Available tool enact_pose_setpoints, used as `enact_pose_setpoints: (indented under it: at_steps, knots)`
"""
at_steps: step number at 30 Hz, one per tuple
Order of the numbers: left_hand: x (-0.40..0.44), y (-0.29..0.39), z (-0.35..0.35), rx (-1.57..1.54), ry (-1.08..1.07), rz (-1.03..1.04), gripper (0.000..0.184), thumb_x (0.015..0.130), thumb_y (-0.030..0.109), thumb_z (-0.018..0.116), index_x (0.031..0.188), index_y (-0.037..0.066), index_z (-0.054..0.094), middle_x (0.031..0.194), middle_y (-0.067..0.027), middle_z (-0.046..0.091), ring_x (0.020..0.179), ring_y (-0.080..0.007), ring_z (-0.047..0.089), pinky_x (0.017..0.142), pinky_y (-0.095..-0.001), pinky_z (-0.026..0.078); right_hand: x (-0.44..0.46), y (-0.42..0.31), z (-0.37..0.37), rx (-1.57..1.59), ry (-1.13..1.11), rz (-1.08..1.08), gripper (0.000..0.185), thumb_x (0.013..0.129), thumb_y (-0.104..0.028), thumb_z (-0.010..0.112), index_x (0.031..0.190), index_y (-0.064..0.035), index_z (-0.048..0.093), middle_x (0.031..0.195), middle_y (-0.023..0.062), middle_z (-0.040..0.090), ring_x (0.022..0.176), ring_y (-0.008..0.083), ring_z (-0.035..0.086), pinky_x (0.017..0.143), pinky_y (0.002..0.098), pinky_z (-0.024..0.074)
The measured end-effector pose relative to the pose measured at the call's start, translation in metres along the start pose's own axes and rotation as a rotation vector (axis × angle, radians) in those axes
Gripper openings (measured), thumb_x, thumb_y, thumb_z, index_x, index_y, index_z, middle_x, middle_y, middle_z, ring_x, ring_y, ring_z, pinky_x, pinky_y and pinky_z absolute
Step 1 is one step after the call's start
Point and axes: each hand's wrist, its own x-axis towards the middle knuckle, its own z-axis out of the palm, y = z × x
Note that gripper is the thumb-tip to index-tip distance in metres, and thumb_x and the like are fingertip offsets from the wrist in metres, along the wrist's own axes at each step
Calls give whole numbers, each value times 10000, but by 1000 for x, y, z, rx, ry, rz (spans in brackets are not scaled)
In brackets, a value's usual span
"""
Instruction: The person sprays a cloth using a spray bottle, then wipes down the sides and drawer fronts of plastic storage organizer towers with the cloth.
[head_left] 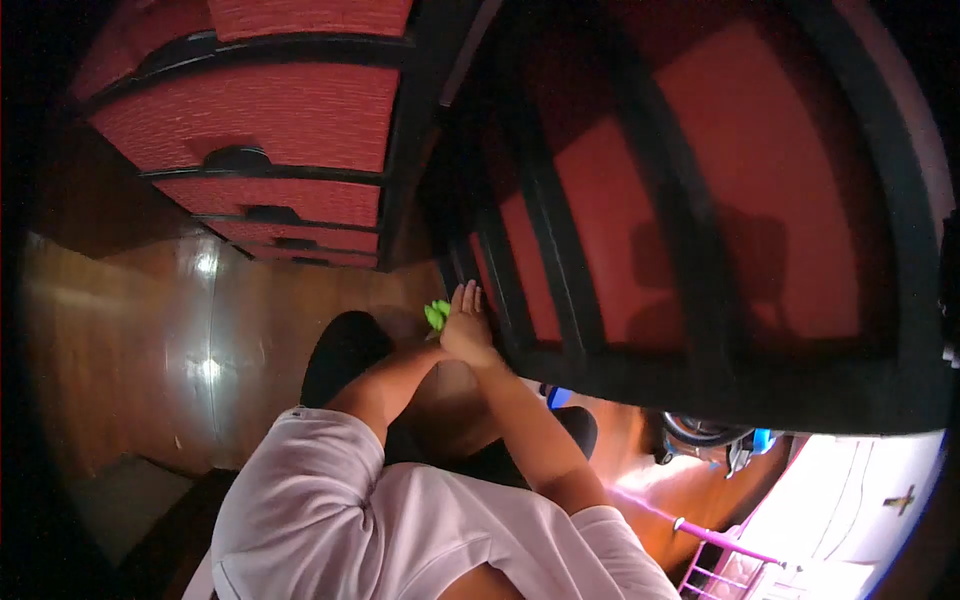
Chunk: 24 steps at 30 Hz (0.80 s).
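My right hand [466,324] reaches forward with its fingers stretched out, close to the low part of a dark-framed red panel [530,260]. I cannot tell whether the fingertips touch the frame. My left forearm [400,380] comes in from the left and meets my right wrist. The fingers of my left hand are hidden there, so its grip does not show. Just left of my right hand is a bright green thing [437,314] with lobed, soft-looking ends, too small to name. Which hand, if either, holds it is unclear.
A red drawer unit [250,120] with black trim stands ahead on the left. Glossy wooden floor [150,350] stretches beside my dark-clothed knees. Behind on the right are a wheeled item with a dark hose [705,435] and a pink metal frame [730,545].
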Motion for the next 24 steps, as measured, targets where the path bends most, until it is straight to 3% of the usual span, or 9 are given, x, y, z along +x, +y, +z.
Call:
enact_pose_setpoints:
  at_steps: [2, 4, 5, 11, 14, 17, 20, 24]
  knots:
    - [-29, 23, 17, -91, -15, -21, 499, 897, 318, 415, 1352, 116, 393, 1342, -132, 457, 1235, -321, 428, 1015, -453, 338, -47, 26, 26, 69, -40, -21, 751, 788, -131, 492, 1405, 88, 125, 1473, 297, 74, 1374, 422, 108, 1113, 447, 170]
    - [-74, 57, 35, -197, 2, -22, 494, 901, 316, 407, 1351, 113, 392, 1337, -131, 460, 1229, -316, 432, 1014, -449, 340, -127, 67, 51, 146, 57, -25, 733, 797, -132, 487, 1411, 69, 139, 1473, 285, 105, 1371, 411, 135, 1108, 443, 188]
    - [-78, 56, 40, -261, -4, -26, 491, 903, 314, 402, 1350, 112, 392, 1335, -130, 461, 1226, -314, 434, 1013, -447, 341, -120, 71, 67, 191, 81, -32, 725, 802, -133, 485, 1413, 60, 147, 1473, 279, 120, 1370, 406, 149, 1106, 441, 197]
    - [-141, 95, 36, -749, -29, 24, 477, 914, 306, 376, 1346, 104, 390, 1321, -126, 468, 1208, -299, 447, 1008, -437, 346, -222, 44, -13, 213, 371, -286, 606, 826, -113, 454, 1383, 35, 265, 1414, 271, 288, 1334, 391, 256, 1093, 418, 236]
    - [-164, 115, 12, -1103, -113, 62, 470, 920, 302, 363, 1344, 99, 389, 1314, -124, 472, 1199, -292, 453, 1005, -431, 349, -232, 54, -22, 182, 426, -296, 630, 837, -154, 496, 1387, 32, 253, 1415, 267, 280, 1344, 393, 233, 1096, 438, 228]
    - [-184, 137, -22, -1408, -203, 117, 464, 926, 298, 350, 1342, 95, 389, 1307, -122, 476, 1190, -284, 459, 1002, -426, 352, -234, 59, -25, 394, 453, -319, 608, 847, -176, 503, 1376, 32, 286, 1407, 271, 295, 1334, 399, 253, 1093, 445, 227]
    - [-206, 162, -43, -1688, -272, 182, 458, 932, 294, 337, 1339, 91, 388, 1300, -119, 480, 1181, -277, 465, 1000, -421, 355, -264, 40, -61, 444, 696, -504, 577, 870, -223, 480, 1365, 26, 321, 1404, 270, 303, 1327, 406, 265, 1091, 465, 214]
    - [-234, 195, -75, -1892, -304, 311, 451, 939, 289, 320, 1336, 85, 387, 1291, -117, 485, 1169, -267, 473, 996, -414, 359, -292, 30, -90, 324, 792, -674, 605, 877, -312, 465, 1369, 12, 329, 1409, 253, 305, 1329, 407, 261, 1085, 489, 204]
